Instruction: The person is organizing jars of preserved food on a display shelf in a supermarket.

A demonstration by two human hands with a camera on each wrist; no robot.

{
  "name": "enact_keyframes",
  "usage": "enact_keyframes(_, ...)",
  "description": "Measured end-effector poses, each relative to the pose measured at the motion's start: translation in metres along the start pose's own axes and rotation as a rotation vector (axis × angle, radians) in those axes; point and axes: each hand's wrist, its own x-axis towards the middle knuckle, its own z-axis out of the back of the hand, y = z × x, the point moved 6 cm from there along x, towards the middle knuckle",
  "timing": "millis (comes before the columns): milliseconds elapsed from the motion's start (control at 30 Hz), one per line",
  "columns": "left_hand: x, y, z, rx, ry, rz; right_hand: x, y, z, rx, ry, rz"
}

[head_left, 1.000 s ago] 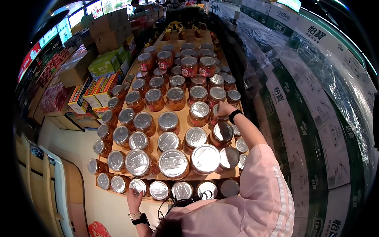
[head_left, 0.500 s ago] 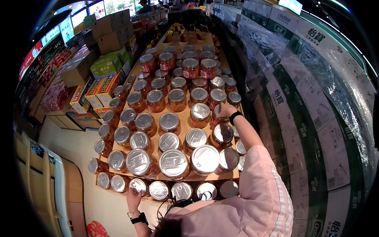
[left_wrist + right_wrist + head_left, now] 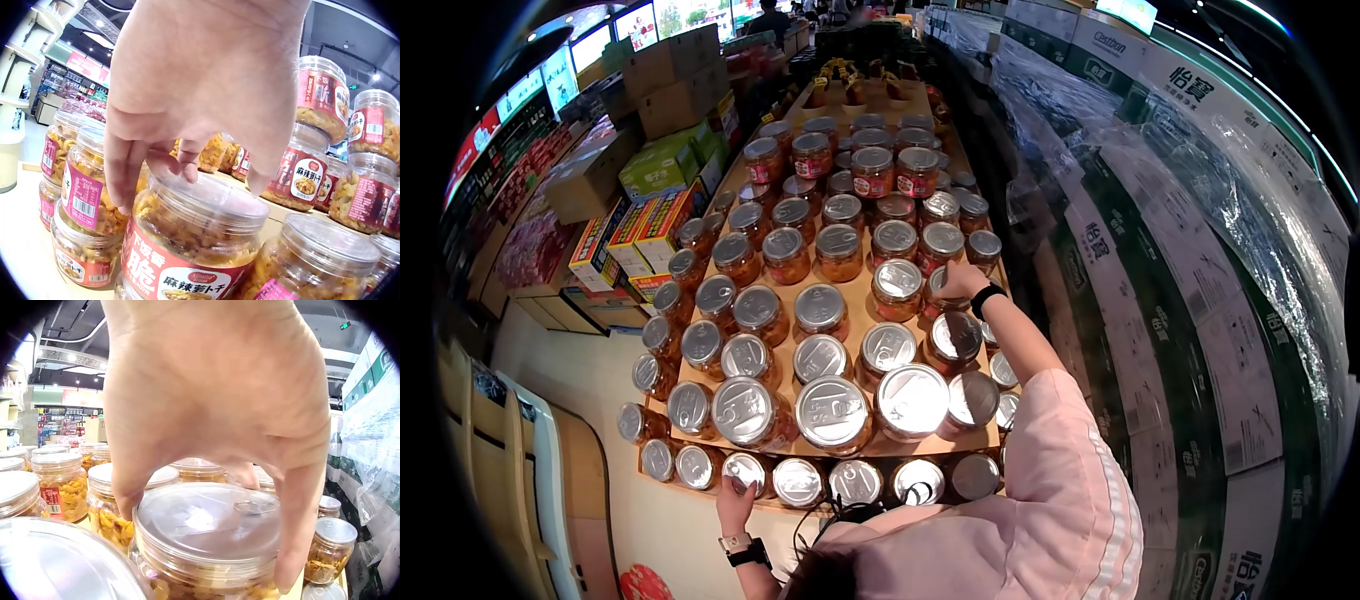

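The left hand (image 3: 200, 94) is over a red-labelled jar (image 3: 194, 244) in the left wrist view, its fingers bent around the lid rim. From the head, that left hand (image 3: 736, 505) lies at the front lower row, on a silver-lidded jar (image 3: 747, 474). The right hand (image 3: 219, 394) spans a clear jar (image 3: 209, 531) in the right wrist view, thumb and fingers on opposite sides of its lid. In the head view the right hand (image 3: 960, 281) is at the display's right side, among jars, partly covering its jar.
Rows of jars stand on a wooden display (image 3: 855, 300), some stacked at the back. Wrapped cartons (image 3: 1180, 250) line the right side. Boxes (image 3: 662, 165) are piled at the left, and a curved wooden shelf unit (image 3: 580, 480) stands at the lower left.
The head view has shifted slightly, so the display sits a little further left. Both hands stay at the same jars, with no visible movement of the jars.
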Motion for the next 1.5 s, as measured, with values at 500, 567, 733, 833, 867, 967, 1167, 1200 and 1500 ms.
enact_keyframes(500, 0.007, 0.012, -0.007, -0.01, 0.079, 0.002, -0.011, 0.001, 0.0, 0.001, -0.09, -0.024)
enact_keyframes(567, 0.01, 0.015, -0.01, 0.004, 0.05, -0.022, -0.013, -0.001, 0.0, -0.014, -0.085, -0.008)
enact_keyframes(733, 0.007, 0.01, -0.004, -0.065, 0.038, -0.007, -0.017, -0.009, -0.005, 0.201, -0.027, -0.004)
enact_keyframes(833, 0.009, 0.012, -0.005, -0.144, 0.039, -0.016, -0.028, -0.016, -0.015, 0.315, -0.072, -0.065)
enact_keyframes(867, 0.01, 0.012, -0.004, -0.136, 0.036, -0.024, -0.051, -0.012, -0.009, 0.317, -0.091, -0.114)
enact_keyframes(967, 0.012, 0.017, -0.006, -0.11, 0.044, -0.029, -0.093, 0.007, -0.011, 0.173, -0.136, -0.078)
enact_keyframes(1167, 0.017, 0.019, -0.009, -0.01, 0.047, -0.049, -0.138, 0.016, -0.042, 0.079, -0.171, 0.089)
enact_keyframes(1200, 0.018, 0.021, -0.009, -0.006, 0.033, -0.05, -0.136, 0.013, -0.046, 0.094, -0.229, 0.11)
enact_keyframes(1500, 0.016, 0.025, -0.009, -0.076, 0.086, -0.06, -0.141, 0.009, -0.05, 0.102, -0.314, -0.049)
